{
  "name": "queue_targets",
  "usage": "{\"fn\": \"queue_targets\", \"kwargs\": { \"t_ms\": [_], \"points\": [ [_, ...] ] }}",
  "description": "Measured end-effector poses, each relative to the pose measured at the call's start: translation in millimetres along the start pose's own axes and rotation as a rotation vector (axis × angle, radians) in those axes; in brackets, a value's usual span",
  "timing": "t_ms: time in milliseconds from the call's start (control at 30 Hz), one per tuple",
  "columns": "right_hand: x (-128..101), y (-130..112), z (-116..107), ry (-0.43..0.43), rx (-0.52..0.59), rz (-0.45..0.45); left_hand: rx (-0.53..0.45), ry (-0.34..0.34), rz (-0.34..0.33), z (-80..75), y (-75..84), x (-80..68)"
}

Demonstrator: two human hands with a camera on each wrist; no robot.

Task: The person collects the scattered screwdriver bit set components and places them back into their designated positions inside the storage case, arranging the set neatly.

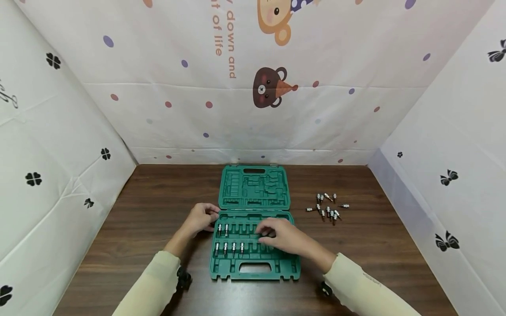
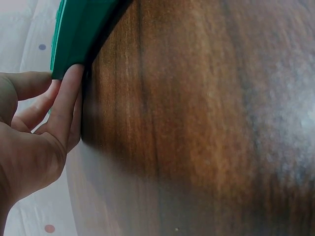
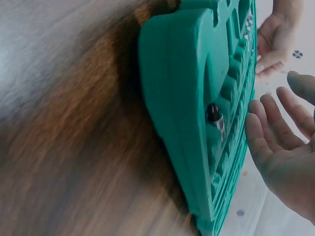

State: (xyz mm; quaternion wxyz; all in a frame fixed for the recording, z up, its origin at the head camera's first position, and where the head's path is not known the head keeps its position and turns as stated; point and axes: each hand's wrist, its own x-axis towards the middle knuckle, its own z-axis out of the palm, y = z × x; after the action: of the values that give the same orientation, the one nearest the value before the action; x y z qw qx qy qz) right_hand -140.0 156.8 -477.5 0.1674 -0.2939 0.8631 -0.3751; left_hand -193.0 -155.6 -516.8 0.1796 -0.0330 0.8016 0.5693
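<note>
A green plastic tool case point(image 1: 227, 265) lies opened flat on the table, its lid point(image 1: 254, 188) at the back. Several metal socket bits point(image 1: 225, 249) stand in two rows on its left side. My left hand point(image 1: 201, 218) is at the case's left edge near the hinge; thumb and fingers pinch that edge point(image 2: 81, 37). Over the right half hovers my right hand point(image 1: 282, 236), fingers loosely bent and apart, holding nothing. It hides some slots in the head view. In the right wrist view one bit point(image 3: 215, 120) sits in a slot near this hand.
Several loose socket bits point(image 1: 331, 213) lie scattered on the brown wooden table point(image 1: 158, 210) to the right of the case. White printed cloth walls point(image 1: 253, 127) stand behind the table and at both sides.
</note>
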Motion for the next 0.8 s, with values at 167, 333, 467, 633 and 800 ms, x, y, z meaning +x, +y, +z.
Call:
{"fn": "queue_targets", "kwargs": {
  "t_ms": [167,333,467,633,800],
  "points": [
    [-10,6,-9,0.017,0.062,0.034,-0.003,0.004,-0.007,0.4,-0.1,-0.4],
    [-19,13,-17,0.039,0.103,0.074,-0.001,0.009,-0.001,1.2,-2.9,0.0],
    [-26,18,-22,0.065,0.12,0.096,0.005,0.014,0.005,1.1,-4.2,0.0],
    [-37,24,-28,0.104,0.139,0.114,0.0,0.016,0.001,1.4,-4.3,0.2],
    [-45,30,-35,0.162,0.135,0.108,0.0,0.014,0.006,1.0,-4.5,0.9]
  ]
}}
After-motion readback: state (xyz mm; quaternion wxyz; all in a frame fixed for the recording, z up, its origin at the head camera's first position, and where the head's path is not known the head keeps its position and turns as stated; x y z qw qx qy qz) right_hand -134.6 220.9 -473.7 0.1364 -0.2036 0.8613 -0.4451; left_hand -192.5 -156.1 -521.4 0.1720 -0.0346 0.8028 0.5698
